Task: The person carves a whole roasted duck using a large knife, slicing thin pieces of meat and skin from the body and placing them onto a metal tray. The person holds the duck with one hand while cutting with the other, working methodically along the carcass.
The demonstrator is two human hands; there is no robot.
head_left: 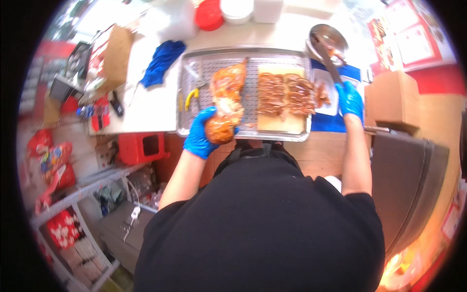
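Note:
My left hand (pixel 199 134), in a blue glove, is closed round the near end of a glossy brown roast duck (pixel 227 82), where pale flesh shows partway along. The bird lies over the left half of a perforated metal tray (pixel 243 50). In my right hand (pixel 350 101), also gloved, is a long dark-bladed knife (pixel 325 57), its far end over a metal bowl (pixel 335 35). Two rows of sliced meat (pixel 271 95) rest on a yellowish cutting board (pixel 281 125) in the tray's right part. Several smaller pieces (pixel 321 95) lie by a white dish (pixel 332 106).
Yellow-handled shears (pixel 191 98) lie at the tray's left side. A crumpled blue cloth (pixel 164 61) is left of the tray, and a blue mat (pixel 327 123) lies right of it. Cardboard boxes (pixel 396 100) stand at the right; a red stool (pixel 142 148) is below the table's left.

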